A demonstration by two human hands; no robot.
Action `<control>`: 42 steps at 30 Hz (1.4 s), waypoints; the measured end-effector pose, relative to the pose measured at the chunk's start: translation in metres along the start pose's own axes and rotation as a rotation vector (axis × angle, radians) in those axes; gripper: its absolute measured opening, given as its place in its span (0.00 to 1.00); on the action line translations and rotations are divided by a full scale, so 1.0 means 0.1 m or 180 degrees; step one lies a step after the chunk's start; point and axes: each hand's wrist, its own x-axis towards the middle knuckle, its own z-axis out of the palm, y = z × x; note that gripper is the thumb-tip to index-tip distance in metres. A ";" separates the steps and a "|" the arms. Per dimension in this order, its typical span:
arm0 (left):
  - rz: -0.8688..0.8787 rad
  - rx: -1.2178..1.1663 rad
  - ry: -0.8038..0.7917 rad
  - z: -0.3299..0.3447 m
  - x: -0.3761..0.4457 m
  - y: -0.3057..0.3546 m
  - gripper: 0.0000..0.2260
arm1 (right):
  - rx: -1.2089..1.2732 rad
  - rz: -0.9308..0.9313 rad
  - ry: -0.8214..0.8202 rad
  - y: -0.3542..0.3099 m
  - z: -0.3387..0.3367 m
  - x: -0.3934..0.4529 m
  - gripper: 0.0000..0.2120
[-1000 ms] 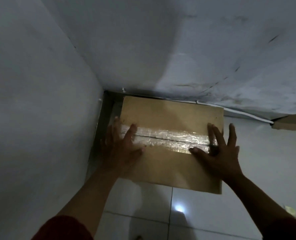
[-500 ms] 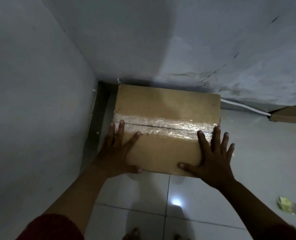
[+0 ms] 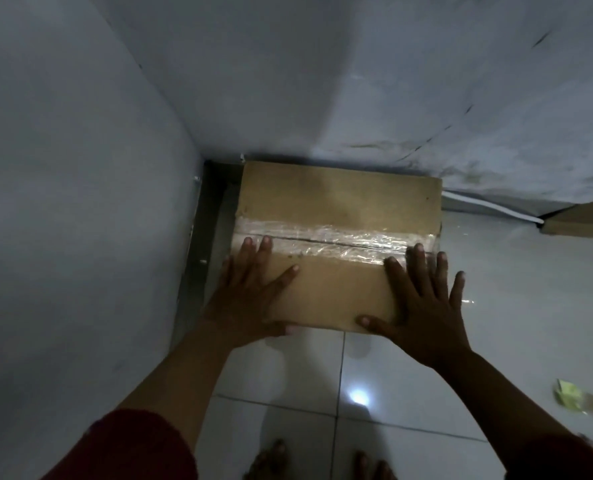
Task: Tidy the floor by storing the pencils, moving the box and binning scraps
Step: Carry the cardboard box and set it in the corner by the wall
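A brown cardboard box point(image 3: 336, 202), sealed with clear tape along its top seam, sits on the white tiled floor, pushed into the corner of two walls. My left hand point(image 3: 250, 292) lies flat on its near left top, fingers spread, thumb at the front edge. My right hand point(image 3: 423, 306) lies flat on the near right corner the same way. Neither hand is closed around anything. A yellow paper scrap point(image 3: 568, 393) lies on the floor at the right edge. No pencils are in view.
The left wall point(image 3: 80, 202) and back wall point(image 3: 392, 81) close in the box. A white cable point(image 3: 489, 206) runs along the back wall's foot. Another cardboard piece point(image 3: 586, 220) shows at far right. My bare toes point(image 3: 270, 459) are at the bottom.
Both hands slid back from the taped seam toward the box's near edge, thumbs dropping to its front. The box now sits tighter in the corner, and the view pulled back.
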 end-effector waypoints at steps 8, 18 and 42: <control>-0.0100 -0.0210 -0.0322 0.05 -0.02 0.03 0.34 | -0.0084 -0.0175 0.0158 -0.04 0.20 -0.06 0.41; -0.0221 0.0086 -0.0373 -0.41 -0.22 0.34 0.40 | -0.0195 0.0038 -0.0336 -0.15 -0.14 -0.20 0.53; -0.0133 0.0111 0.2037 -3.46 -2.11 1.49 0.41 | 0.1001 0.0534 0.0900 -1.15 -3.53 -1.94 0.46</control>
